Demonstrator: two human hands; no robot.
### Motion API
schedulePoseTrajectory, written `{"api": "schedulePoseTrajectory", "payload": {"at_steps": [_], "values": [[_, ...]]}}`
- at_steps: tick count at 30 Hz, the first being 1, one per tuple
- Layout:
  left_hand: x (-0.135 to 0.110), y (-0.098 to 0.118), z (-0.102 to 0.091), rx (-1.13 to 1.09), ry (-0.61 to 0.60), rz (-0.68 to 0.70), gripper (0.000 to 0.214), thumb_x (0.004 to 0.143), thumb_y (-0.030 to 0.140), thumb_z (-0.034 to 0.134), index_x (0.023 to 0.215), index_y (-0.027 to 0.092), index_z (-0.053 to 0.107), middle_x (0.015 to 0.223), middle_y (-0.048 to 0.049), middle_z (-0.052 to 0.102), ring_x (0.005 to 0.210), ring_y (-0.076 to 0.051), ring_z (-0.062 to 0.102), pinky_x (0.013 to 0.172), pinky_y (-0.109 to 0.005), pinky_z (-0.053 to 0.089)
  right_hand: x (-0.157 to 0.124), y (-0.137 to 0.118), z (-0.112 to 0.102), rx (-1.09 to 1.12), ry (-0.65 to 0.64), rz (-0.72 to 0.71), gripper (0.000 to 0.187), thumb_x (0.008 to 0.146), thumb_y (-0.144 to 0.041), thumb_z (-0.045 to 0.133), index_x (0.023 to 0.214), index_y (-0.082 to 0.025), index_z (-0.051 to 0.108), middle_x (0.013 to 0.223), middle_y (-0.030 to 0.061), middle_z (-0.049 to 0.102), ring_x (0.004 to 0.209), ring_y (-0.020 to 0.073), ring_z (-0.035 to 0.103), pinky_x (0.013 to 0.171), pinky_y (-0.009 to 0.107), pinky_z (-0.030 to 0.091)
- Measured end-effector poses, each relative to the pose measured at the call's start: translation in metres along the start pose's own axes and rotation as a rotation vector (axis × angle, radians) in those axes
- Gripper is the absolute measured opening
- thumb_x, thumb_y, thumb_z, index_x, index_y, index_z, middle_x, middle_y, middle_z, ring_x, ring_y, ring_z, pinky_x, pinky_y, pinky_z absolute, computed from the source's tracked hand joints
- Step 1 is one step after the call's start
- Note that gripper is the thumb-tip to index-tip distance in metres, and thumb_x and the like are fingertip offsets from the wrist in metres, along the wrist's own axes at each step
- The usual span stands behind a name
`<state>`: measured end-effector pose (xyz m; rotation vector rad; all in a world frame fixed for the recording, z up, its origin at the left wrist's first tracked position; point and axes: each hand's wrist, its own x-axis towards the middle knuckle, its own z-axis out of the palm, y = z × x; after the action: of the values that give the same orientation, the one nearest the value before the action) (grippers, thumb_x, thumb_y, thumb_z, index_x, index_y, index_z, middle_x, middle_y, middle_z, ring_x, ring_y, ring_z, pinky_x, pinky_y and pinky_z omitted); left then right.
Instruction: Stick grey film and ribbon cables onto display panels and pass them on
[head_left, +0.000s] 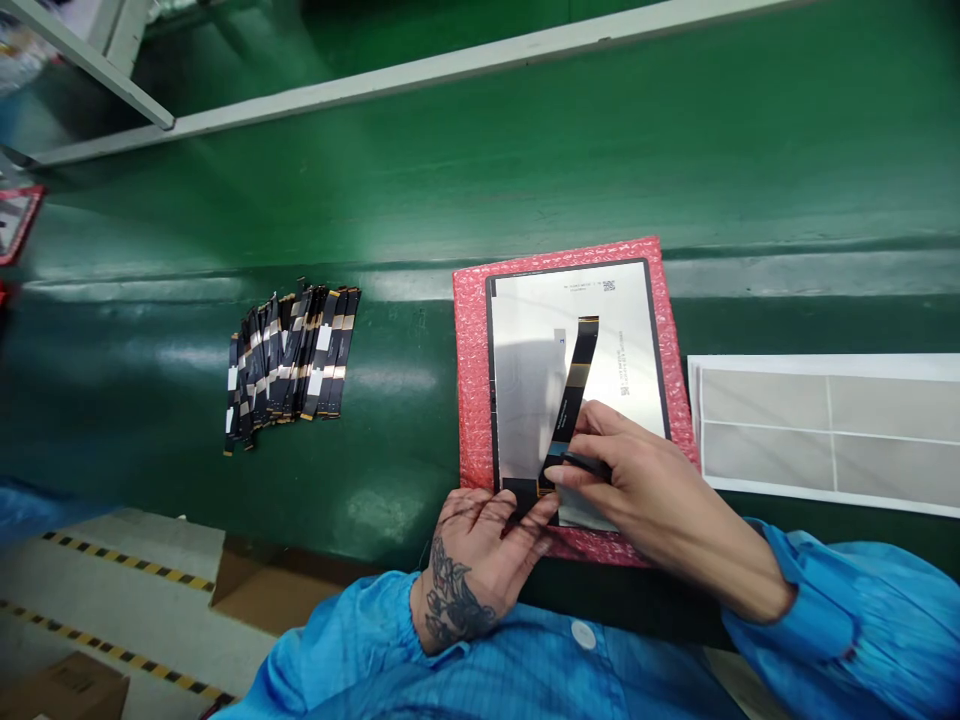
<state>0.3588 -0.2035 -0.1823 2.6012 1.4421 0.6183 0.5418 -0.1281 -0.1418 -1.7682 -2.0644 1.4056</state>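
A display panel (525, 380) with a silvery back and black rim lies on a pink bubble-wrap sheet (469, 350) on the green belt. A black and gold flex cable (576, 385) runs up across the panel. My left hand (480, 545) rests at the panel's near edge, fingers curled and pressing the black strip there. My right hand (645, 480) pinches the lower end of the flex cable, with a thin dark tool between its fingers.
A fanned stack of several more flex cables (289, 360) lies to the left on the green conveyor belt (450, 180). A white sheet of rectangular stickers (825, 430) lies to the right. A cardboard box (67, 690) sits on the floor at lower left.
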Motion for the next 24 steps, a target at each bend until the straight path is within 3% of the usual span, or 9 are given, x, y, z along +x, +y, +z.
{"api": "schedulePoseTrajectory", "payload": {"at_steps": [4,7,10,12,16,19,24], "values": [[0.006,0.002,-0.007,-0.061,-0.075,-0.072,0.033,0.093,0.03,0.046,0.114,0.029,0.073,0.079,-0.0056,0.061,0.07,-0.019,0.056,0.062,-0.031,0.046,-0.002,0.003,0.006,-0.132,0.102,-0.07,0.02,0.086,-0.014,0.063,0.069,-0.021,0.054,0.092,0.0019,0.058,0.071,0.0183,0.063,0.059,0.032,0.05],[0.01,0.004,-0.011,-0.19,-0.097,-0.151,0.035,0.093,0.027,0.045,0.116,0.028,0.072,0.08,-0.0064,0.059,0.071,-0.02,0.055,0.061,-0.032,0.047,-0.006,0.012,0.01,-0.29,0.373,-0.114,0.009,0.087,-0.029,0.059,0.086,-0.02,0.056,0.1,0.0057,0.06,0.063,0.0208,0.064,0.048,0.034,0.05],[0.007,0.001,-0.012,-0.359,-0.1,-0.227,0.035,0.093,0.024,0.048,0.119,0.028,0.071,0.081,-0.0047,0.057,0.075,-0.019,0.056,0.067,-0.032,0.05,-0.016,0.028,0.009,-0.402,0.648,-0.08,0.039,0.096,-0.051,0.037,0.096,-0.018,0.058,0.1,0.0115,0.062,0.06,0.0242,0.064,0.04,0.036,0.047],[0.001,-0.004,-0.012,-0.464,-0.086,-0.281,0.034,0.094,0.024,0.049,0.121,0.027,0.07,0.084,-0.0041,0.057,0.079,-0.018,0.057,0.071,-0.031,0.051,-0.028,0.042,0.006,-0.408,0.735,0.007,0.054,0.096,-0.06,0.025,0.096,-0.019,0.06,0.098,0.0136,0.064,0.062,0.0275,0.066,0.038,0.037,0.046],[-0.008,-0.016,-0.014,-0.612,-0.009,-0.484,0.031,0.095,0.025,0.05,0.119,0.024,0.07,0.093,-0.0052,0.059,0.086,-0.017,0.061,0.074,-0.029,0.053,-0.053,0.065,0.004,-0.061,0.675,0.189,0.05,0.082,-0.072,0.039,0.086,-0.028,0.062,0.083,0.0077,0.072,0.064,0.0303,0.067,0.051,0.042,0.053],[-0.003,-0.024,-0.017,-0.592,0.042,-0.662,0.031,0.09,0.031,0.059,0.119,0.02,0.067,0.093,-0.004,0.059,0.076,-0.014,0.06,0.068,-0.026,0.053,-0.062,0.071,0.006,0.205,0.583,0.3,0.038,0.069,-0.069,0.052,0.079,-0.033,0.063,0.074,0.0034,0.073,0.055,0.0291,0.063,0.06,0.045,0.054],[0.019,-0.032,-0.021,-0.534,-0.123,-0.784,0.019,0.081,0.038,0.064,0.087,0.019,0.063,0.066,0.0036,0.055,0.056,-0.011,0.049,0.054,-0.023,0.042,-0.061,0.065,0.003,0.243,0.484,0.269,0.021,0.075,-0.057,0.053,0.074,-0.037,0.06,0.069,0.0029,0.07,0.054,0.0291,0.061,0.059,0.045,0.05]]}}
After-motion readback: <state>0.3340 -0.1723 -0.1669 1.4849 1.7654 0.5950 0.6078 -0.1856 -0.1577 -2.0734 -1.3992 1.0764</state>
